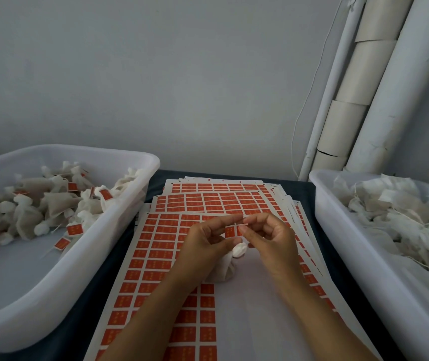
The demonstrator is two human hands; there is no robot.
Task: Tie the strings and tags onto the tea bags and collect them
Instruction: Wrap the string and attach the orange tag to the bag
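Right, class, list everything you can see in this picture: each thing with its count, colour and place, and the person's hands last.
left tub: one, translucent white, left; holds tagged tea bags
tagged tea bags: many, off-white with red tags, in left tub
right tub: one, translucent white, right
untagged bags: a heap, white with strings, in right tub
tag sheets: several stacked, red on white, centre
tea bag: one, white, under the hands
tubes: several, white and cream, leaning far right
left hand: holds the tea bag
right hand: pinches a small strip

tagged tea bags (38, 204) in left tub (83, 259), untagged bags (396, 217) in right tub (359, 256), tag sheets (156, 256) between
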